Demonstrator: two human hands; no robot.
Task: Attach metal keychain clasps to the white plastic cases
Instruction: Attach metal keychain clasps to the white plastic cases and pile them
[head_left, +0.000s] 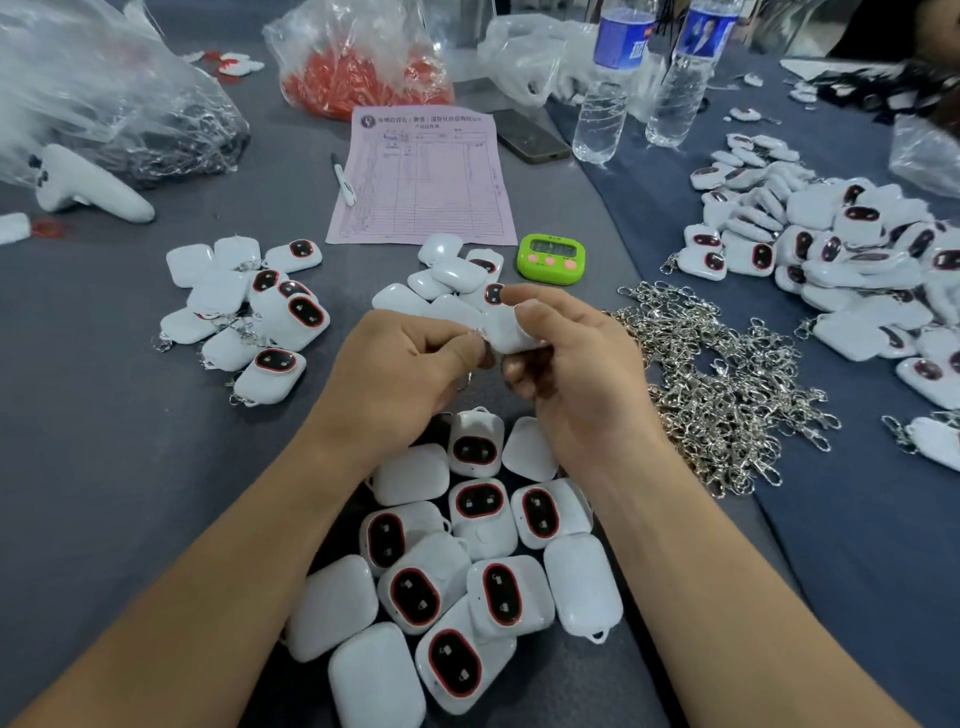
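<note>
White case (511, 335) | R hand (576, 387) grip clamped on it | L hand (400, 374) grip pinching clasp (474, 338)

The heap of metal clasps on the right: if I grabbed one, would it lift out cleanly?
Probably not: the metal clasps lie interlocked in a heap, so neighbours would likely trail along. Each looks like chain with a hook, so it should dangle limply. Pushed, the heap would probably spread, not roll.

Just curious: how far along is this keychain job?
Done: clasped cases piled at left, a larger pile at right. In hand: the right hand holds a white case; the left hand pinches a clasp against it. Remaining: the bare cases nearest, plus a heap of loose clasps.
</note>
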